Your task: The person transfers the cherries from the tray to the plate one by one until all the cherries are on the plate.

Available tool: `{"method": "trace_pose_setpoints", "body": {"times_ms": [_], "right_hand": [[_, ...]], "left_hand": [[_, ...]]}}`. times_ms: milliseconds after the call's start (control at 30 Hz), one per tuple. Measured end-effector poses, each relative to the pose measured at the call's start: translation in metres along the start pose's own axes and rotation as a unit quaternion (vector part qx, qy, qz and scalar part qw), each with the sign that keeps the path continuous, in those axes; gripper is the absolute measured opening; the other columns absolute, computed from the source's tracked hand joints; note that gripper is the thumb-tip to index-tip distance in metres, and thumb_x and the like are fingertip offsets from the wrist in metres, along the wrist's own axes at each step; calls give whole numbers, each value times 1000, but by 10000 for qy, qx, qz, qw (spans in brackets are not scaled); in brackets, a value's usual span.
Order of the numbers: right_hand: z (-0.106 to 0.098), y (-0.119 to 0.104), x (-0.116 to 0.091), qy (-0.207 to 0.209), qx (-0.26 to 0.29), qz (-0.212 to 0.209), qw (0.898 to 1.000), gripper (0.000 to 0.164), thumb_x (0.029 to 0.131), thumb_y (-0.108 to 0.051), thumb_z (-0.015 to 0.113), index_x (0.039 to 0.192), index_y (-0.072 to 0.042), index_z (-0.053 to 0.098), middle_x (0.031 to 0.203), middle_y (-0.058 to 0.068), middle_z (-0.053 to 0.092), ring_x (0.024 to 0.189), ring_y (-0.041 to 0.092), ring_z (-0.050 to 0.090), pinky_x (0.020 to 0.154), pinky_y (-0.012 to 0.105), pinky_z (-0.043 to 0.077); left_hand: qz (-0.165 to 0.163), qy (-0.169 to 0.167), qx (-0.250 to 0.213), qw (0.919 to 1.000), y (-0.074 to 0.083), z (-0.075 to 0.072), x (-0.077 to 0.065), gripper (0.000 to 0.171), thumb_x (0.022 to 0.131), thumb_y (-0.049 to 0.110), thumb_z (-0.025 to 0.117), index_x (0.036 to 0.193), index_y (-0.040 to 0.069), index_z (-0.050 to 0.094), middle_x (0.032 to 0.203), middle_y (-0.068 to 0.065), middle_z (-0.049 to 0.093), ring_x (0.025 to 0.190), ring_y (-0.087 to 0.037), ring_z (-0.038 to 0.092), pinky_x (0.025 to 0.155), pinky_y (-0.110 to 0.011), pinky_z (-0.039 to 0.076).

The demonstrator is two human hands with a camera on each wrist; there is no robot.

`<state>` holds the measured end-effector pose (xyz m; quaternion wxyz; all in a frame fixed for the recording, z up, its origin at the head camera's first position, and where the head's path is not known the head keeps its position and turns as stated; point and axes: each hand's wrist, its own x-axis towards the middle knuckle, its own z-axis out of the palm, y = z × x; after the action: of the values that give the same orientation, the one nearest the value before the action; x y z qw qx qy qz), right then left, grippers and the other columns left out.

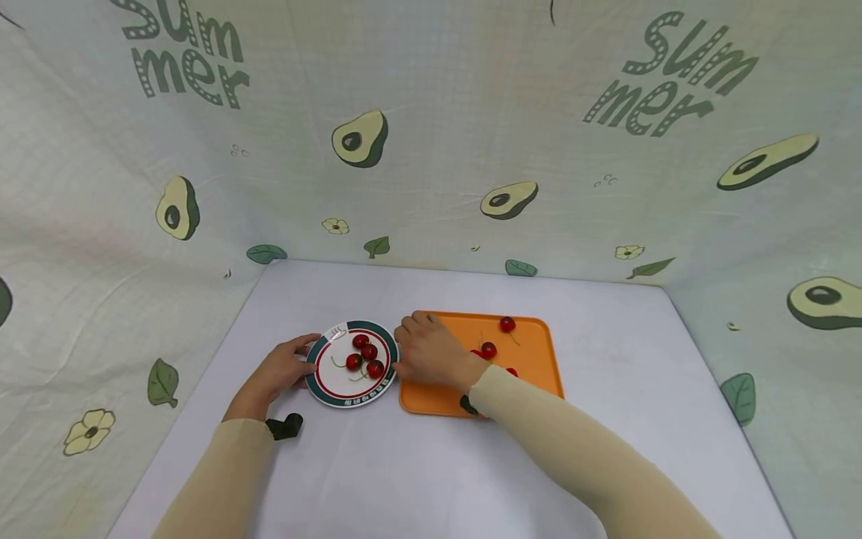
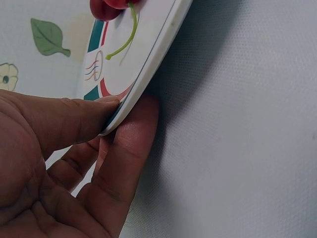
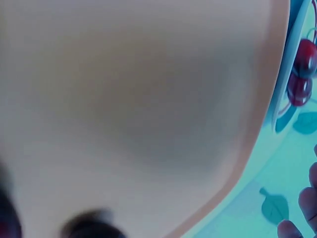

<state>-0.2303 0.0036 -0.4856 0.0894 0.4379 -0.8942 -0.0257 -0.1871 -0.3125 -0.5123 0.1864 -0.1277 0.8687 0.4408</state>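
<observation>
A white plate (image 1: 343, 389) with a green and red border carries several red cherries (image 1: 369, 352), some with green stems. Its left rim is pinched by my left hand (image 1: 281, 367), thumb on top and fingers underneath; the left wrist view shows the plate (image 2: 148, 74) tilted, with a shadow beneath. My right hand (image 1: 431, 348) is at the plate's right rim, over the left part of an orange tray (image 1: 532, 337). In the right wrist view the fingertips (image 3: 309, 203) stand apart from the plate, holding nothing visible.
More cherries (image 1: 507, 324) lie on the orange tray, partly hidden by my right forearm. A white table (image 1: 377, 464) carries the plate and tray. Behind and at the sides hangs a cloth (image 1: 431, 150) printed with avocados and leaves.
</observation>
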Motion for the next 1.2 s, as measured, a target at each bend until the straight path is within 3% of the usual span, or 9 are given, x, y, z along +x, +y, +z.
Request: {"method": "trace_pose_setpoints", "body": {"times_ms": [433,667,900,1200], "right_hand": [[-16,56,-63,184,375,452,9981,49,97,-46,72,124,-7,65,116,9,61,106,28,52,96,47,44],[-21,86,-111,296,-61,624,9976,50,95,-43,74,126,-6,66,122,11,64,113,32,57,100,52,47],[-21,99,-150,-18,-118,739,9972,52,91,-41,79,129,-7,66,125,12,64,117,35,56,105,57,46],[-13,105,-178,-59,142,328,9993,41,93,-29,80,128,-14,67,125,8,65,121,32,57,103,55,50]], "left_hand": [[-14,10,-40,10000,0,2,1,73,96,2,66,163,13,39,146,-26,44,93,-24,60,73,-29,54],[-28,21,-51,10000,-1,2,1,73,96,1,65,163,13,39,146,-26,45,91,-24,61,73,-30,55],[-33,4,-68,10000,-3,3,1,72,97,1,64,163,13,38,146,-25,44,90,-23,62,72,-29,56],[-20,-11,-103,9999,-3,2,2,73,97,0,64,163,12,37,147,-26,43,88,-22,62,72,-28,56]]}}
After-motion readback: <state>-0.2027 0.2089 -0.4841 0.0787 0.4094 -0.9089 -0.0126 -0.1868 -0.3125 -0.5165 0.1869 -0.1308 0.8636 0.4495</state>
